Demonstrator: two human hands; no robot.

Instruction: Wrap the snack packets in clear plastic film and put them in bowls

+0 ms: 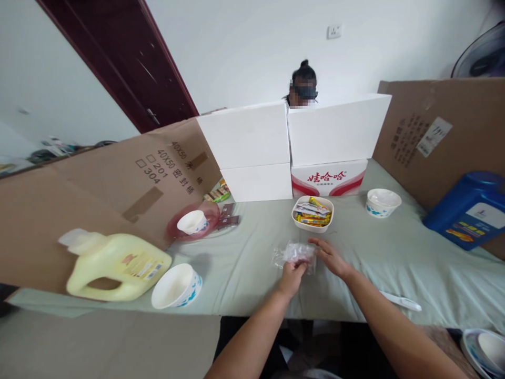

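Observation:
A small clear plastic bag (296, 255) with something dark red inside lies on the pale green tablecloth (244, 263). My left hand (292, 276) pinches the bag's near edge with its fingers closed. My right hand (330, 256) rests flat on the cloth at the bag's right side, fingers stretched and touching it. Just beyond the bag stands a white bowl (313, 213) filled with several yellow and white snack packets.
A yellow jug (114, 263) lies on its side at the left next to a tipped white bowl (177, 287). Another bowl (192, 221) sits on a red plate, one more bowl (382, 202) at the right, a blue container (469, 210), a white spoon (402, 301). White boxes (292, 147) and cardboard walls (98, 200) surround the table; a person sits behind the boxes.

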